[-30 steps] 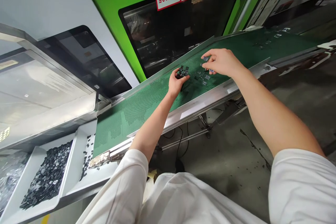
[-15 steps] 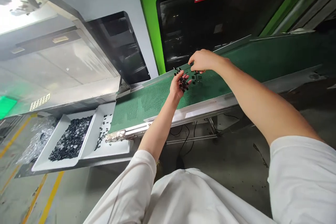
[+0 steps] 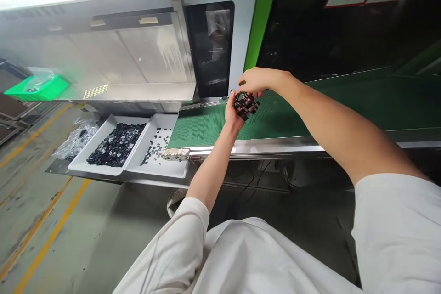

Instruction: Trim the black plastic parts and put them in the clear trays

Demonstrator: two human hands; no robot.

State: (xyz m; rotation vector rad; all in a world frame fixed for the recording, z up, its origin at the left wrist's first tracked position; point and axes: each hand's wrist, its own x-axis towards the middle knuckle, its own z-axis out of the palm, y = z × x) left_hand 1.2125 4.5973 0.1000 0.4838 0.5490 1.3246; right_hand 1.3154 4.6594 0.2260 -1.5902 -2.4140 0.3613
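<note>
My left hand (image 3: pixel 234 112) is closed around a cluster of small black plastic parts on thin sprues (image 3: pixel 246 104), held above the green conveyor belt (image 3: pixel 279 117). The thumb lies along the near side and the fingers are mostly behind the parts. Just above and to the right, my right hand (image 3: pixel 255 80) bends down over the same cluster with its fingers curled. Its fingertips are at the top of the parts and partly hidden, so whether it grips a piece does not show.
Left of the belt's end stand a white tray (image 3: pixel 181 171) with scattered small black pieces and a second white tray (image 3: pixel 73 165) heaped with them. Clear plastic bags (image 3: pixel 77 135) lie beyond. A green bin (image 3: pixel 51 88) sits on the metal shelf (image 3: pixel 138 93). A metal rail (image 3: pixel 268 149) edges the belt.
The view has swung left and levelled. My right hand has come closer to my left, and the parts that hung under it are now together with the cluster in my left hand.
</note>
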